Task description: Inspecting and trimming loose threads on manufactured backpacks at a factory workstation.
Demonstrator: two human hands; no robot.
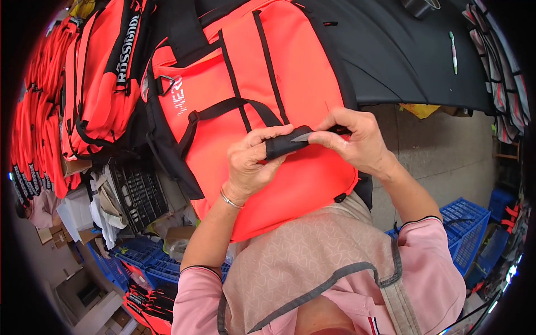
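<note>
A bright orange-red bag (268, 190) with black trim and straps lies in front of me on the black-covered table. My left hand (248, 164) is closed around a black padded wrap (281, 146) on the bag's strap, holding it above the orange fabric. Against that wrap, thumb and forefinger of my right hand (360, 139) pinch a small pointed grey piece (301, 137). It looks like the blade of a small cutting tool; the fingers hide the rest. A black webbing strap (223, 106) with a buckle loops across the bag towards the wrap.
More orange-and-black bags (100, 84) are stacked at the left. A toothbrush (453, 53) and a metal cup (420, 6) rest on the black table cover (391, 61). Blue plastic crates (466, 229) stand at the lower right, others at the lower left. Grey bags hang at the far right.
</note>
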